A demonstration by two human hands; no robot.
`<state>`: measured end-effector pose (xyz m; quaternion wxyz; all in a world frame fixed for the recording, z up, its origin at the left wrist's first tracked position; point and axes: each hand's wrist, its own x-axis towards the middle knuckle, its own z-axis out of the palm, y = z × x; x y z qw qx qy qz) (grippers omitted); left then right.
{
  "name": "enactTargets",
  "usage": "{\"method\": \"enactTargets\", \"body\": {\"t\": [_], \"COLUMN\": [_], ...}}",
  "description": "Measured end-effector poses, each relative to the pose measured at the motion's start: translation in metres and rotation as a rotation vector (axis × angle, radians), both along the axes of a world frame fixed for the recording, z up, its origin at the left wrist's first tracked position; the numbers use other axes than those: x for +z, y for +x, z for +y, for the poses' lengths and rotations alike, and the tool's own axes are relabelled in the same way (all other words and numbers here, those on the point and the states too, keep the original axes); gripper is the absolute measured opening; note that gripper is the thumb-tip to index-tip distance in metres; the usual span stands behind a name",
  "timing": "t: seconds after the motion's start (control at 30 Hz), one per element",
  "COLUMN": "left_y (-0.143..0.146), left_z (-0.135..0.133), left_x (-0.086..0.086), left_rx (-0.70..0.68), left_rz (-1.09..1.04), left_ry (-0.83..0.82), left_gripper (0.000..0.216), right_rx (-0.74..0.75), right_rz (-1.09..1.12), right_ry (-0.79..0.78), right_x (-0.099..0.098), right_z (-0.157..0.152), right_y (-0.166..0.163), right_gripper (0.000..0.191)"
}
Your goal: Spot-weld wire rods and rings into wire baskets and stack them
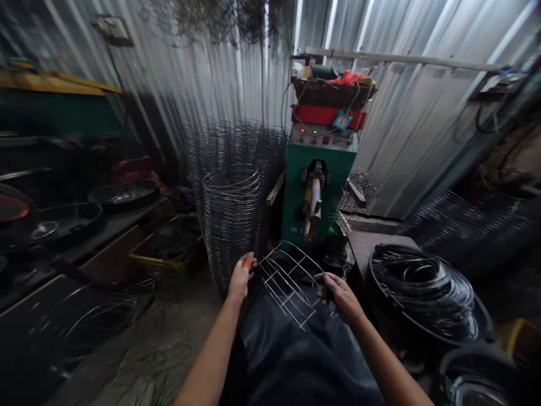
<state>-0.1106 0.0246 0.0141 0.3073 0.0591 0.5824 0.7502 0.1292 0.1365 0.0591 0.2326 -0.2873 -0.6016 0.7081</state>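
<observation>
A wire basket frame [291,282], made of thin bent metal rods crossing in a grid, is held tilted above my lap. My left hand [242,276] is closed at its left edge, with something orange [248,260] at the fingers, perhaps a finger wrap. The right edge of the frame is pinched between the thumb and fingers of my right hand [338,294]. Just beyond the frame stands a green machine [293,186] that looks like a spot welder, its metal arm [313,206] pointing down toward me. A black apron [304,355] covers my lap.
Tall stacks of wire rings or baskets [232,214] rise left of the machine. At right, a round black tub [376,282] holds many wire hoops [439,293]. A yellow crate [158,260] sits on the floor at left, near a bench [114,242] with round trays.
</observation>
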Motion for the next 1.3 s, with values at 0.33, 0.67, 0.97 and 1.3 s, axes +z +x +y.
{"method": "enactTargets", "body": {"t": [0.33,0.67,0.97,1.3], "left_y": [0.089,0.105,0.108,0.102], "left_z": [0.030,0.039,0.050,0.051], "left_x": [0.005,-0.016,-0.002,-0.007], "left_rx": [-0.359,-0.491,-0.440,-0.450], "left_rz": [0.116,0.151,0.089,0.053], "left_ry": [0.052,-0.169,-0.263,-0.314], "left_gripper": [0.054,0.058,0.063,0.063], "right_rx": [0.038,-0.983,-1.203,-1.139], "right_rz": [0.007,-0.206,-0.283,-0.759], "right_ry": [0.263,0.333,0.216,0.444], "right_x": [-0.069,-0.029,-0.019,0.050], "right_z": [-0.031,0.165,0.241,0.284], "right_y": [0.004,0.154,0.163,0.278], "right_gripper": [0.041,0.052,0.033,0.036]}}
